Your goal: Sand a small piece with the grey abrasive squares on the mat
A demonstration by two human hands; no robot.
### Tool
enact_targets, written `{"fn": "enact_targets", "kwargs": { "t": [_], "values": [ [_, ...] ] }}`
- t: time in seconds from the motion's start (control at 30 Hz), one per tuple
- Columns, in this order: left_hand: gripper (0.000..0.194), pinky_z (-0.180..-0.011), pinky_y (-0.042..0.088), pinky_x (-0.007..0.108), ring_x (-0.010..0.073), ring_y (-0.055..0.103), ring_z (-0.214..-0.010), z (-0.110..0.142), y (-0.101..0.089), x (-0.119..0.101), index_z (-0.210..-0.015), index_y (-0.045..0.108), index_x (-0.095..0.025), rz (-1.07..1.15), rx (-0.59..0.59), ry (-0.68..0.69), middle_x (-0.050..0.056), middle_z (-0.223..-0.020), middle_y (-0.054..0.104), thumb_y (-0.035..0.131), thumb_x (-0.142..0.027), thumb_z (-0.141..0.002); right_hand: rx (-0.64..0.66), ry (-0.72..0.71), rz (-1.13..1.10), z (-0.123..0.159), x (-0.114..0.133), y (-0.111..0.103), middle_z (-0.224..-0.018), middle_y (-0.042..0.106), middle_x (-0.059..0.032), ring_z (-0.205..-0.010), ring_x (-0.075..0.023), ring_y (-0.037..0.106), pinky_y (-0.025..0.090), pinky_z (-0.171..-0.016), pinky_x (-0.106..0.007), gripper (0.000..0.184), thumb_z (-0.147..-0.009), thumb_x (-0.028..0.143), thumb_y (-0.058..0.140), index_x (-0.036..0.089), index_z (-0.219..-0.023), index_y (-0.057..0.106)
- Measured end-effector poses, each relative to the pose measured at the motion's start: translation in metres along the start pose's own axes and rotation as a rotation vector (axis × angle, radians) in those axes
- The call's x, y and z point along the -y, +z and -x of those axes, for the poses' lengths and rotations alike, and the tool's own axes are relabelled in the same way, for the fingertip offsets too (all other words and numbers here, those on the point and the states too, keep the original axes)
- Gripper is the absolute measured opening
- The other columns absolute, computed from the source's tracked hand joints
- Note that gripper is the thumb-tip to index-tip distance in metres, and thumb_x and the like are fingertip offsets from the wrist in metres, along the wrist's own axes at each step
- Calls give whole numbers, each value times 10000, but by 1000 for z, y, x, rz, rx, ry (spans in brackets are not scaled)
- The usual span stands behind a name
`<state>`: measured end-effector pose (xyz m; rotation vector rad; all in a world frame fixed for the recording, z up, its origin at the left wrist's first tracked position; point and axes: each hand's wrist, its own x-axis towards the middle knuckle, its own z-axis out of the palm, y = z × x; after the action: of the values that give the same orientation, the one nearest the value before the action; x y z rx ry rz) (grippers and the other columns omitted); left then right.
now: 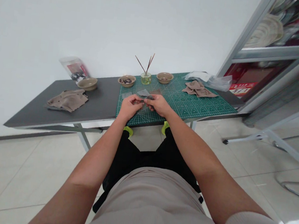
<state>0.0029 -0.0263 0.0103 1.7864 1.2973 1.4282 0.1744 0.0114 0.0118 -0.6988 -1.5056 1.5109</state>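
My left hand [130,106] and my right hand [158,104] meet above a green cutting mat [193,108], their fingertips pinching a small, thin, greyish sheet [146,99], possibly clear plastic. It is too small to tell exactly. Several flat grey pieces lie on the mat just beyond my fingers, one of them a grey square [143,92] and another at the left [126,95]. A faint transparent sheet [154,91] seems to lie near them. Both wrists rest close to the mat's front edge.
A dark grey table [79,107] holds beige cloths [68,100], ceramic bowls [126,81], a glass jar with thin sticks [145,78] and a clear bag [74,69]. A metal shelf unit [272,50] stands at the right.
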Motion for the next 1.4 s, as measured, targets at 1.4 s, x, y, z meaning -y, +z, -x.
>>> {"fn": "enact_targets", "kwargs": {
  "t": [1.4],
  "values": [
    [241,-551,441,256,130,587,-541,-9,0,5,-775,630,-153,266,159,-262,13,-610,679,786,-272,-635,-94,-13,-59,-3,-6,6,-682,710,-27,-562,-118,657,555,-518,-211,244,-766,303,798,111,-866,685]
  ]
}}
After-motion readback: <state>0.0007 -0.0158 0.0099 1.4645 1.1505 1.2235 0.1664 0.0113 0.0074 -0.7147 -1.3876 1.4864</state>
